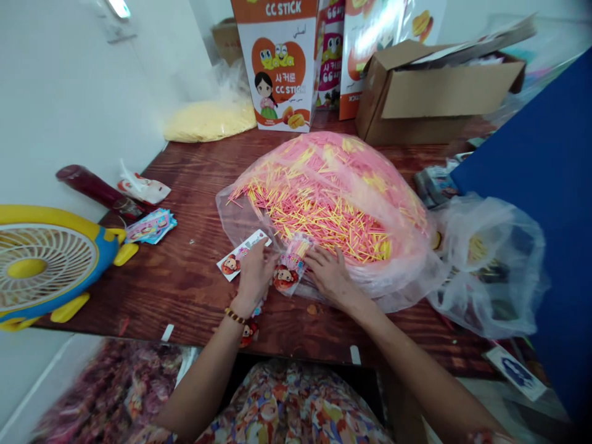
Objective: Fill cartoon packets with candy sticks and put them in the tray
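A small clear packet (290, 271) with a cartoon figure on its front lies between my hands, with pink and yellow sticks showing at its top. My left hand (255, 271), a beaded bracelet at its wrist, is closed at the packet's left edge; its fingertips are partly hidden. Against the right edge, my right hand (329, 271) has its fingers bent and gripping the plastic. Beside my left hand lies a white printed card (231, 262). Just beyond both hands spreads a large open clear bag (416, 271) full of loose thin pink and yellow sticks (319, 209).
At left stand a yellow and blue fan (92, 271), a dark red bottle (95, 188) and a stack of cards (152, 226). Printed boxes (282, 68), an open carton (416, 92) and a bag of yellow contents (208, 120) line the back. A crumpled plastic bag (499, 265) sits right.
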`<action>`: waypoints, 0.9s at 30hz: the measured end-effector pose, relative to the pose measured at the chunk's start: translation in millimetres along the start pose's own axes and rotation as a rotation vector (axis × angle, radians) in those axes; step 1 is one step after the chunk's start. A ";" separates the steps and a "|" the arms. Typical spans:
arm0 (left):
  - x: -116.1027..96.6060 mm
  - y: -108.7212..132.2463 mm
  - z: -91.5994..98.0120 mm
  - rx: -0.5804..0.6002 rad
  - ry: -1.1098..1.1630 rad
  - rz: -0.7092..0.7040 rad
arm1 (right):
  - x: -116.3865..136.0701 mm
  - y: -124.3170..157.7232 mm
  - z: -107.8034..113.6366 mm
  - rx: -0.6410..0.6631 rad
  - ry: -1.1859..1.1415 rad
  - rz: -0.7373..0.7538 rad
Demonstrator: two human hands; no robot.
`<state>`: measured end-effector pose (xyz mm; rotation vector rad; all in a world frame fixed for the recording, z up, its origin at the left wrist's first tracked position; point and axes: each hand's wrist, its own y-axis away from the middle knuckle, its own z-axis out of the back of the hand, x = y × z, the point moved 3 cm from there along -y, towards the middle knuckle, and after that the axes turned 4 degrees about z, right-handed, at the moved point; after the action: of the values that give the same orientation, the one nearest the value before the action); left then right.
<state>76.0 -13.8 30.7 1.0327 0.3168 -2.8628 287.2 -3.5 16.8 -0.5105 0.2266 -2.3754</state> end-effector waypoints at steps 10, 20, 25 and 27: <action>52.9 81.1 29.8 0.098 -0.592 0.356 | -96.2 41.3 78.8 -0.235 -0.138 -0.347; 76.3 82.3 29.5 -0.020 -0.165 0.387 | -133.2 47.1 86.6 0.281 0.326 -0.701; 82.2 91.1 34.6 -0.083 0.150 0.398 | -127.1 51.6 74.3 0.334 0.429 -0.693; 79.1 92.9 36.9 -0.111 0.244 0.410 | -123.1 53.7 70.6 0.320 0.446 -0.688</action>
<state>5.8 -113.1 -7.5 1.2591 0.2423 -2.3372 433.2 36.1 28.2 0.1360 -0.1676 -3.0975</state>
